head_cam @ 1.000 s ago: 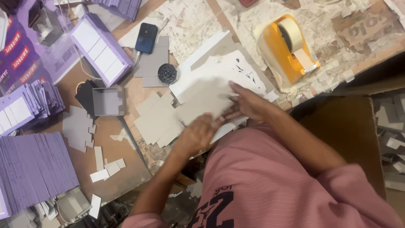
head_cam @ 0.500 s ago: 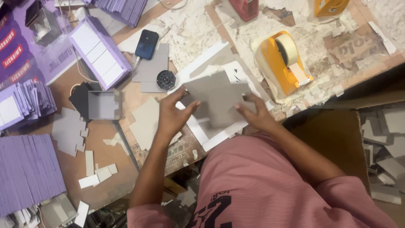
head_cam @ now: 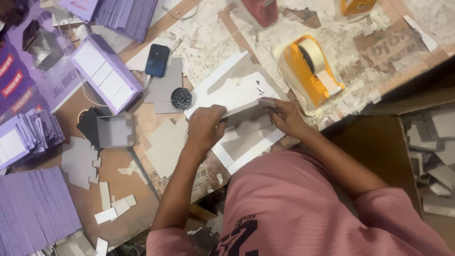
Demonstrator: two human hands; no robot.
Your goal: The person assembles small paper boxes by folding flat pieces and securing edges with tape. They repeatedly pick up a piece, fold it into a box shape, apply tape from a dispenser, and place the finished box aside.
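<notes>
**Inspector:** Your left hand [head_cam: 204, 127] and right hand [head_cam: 283, 116] are both closed on the grey cardboard piece [head_cam: 246, 111], one at each end. It is held just above the white sheet [head_cam: 237, 92] on the desk [head_cam: 142, 199], tilted edge-on to the camera.

**Operator:** What risks do you note?

**Inspector:** In my judgement, three. Your grip sits at the outer edges, so uneven pressure could crease the board off its fold lines or let one end slip free. Loose grey blanks [head_cam: 166, 147] lie directly under your left wrist; a sweep of the arm could drag them off the desk edge. The orange tape dispenser [head_cam: 310, 68] stands near your right hand, so a wide elbow movement could knock it.
</notes>
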